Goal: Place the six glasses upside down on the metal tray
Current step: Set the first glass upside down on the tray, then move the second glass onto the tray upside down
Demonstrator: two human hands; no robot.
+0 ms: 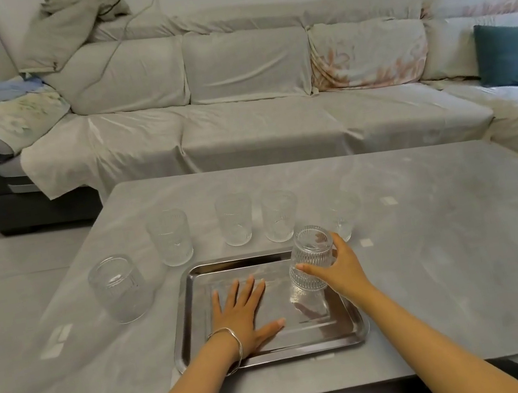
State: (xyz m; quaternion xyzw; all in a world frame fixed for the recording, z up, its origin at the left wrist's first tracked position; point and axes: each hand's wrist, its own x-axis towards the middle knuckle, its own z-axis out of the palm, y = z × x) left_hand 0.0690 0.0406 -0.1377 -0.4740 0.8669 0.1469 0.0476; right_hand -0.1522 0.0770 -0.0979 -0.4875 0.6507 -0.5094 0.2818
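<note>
While the left hand [243,315] lies flat, with the fingers spread, on the floor of the metal tray [184,311] and holds nothing, the right hand [339,272] is closed around one ribbed glass [312,256] at the far right corner of the tray. This glass is already turned over: its thick base looks up and toward the camera, and its mouth looks down to the tray. Its long axis is not quite upright; the top leans a little away from the hand. Whether the rim already touches the metal I cannot tell, because the reflection under it confuses the edge.

The coming move depends on this relation, I think: the rim must come level with the tray floor, straight below the hand, before the fingers let go.

Five other glasses wait on the desk [429,236]: the left glass [118,288] beside the tray, then three [170,237] [235,219] [279,215] in a row behind it, and a faint one [343,216] just behind the right hand. The right hand is nearer to that last one, and the left hand is nearer to the left glass.
</note>
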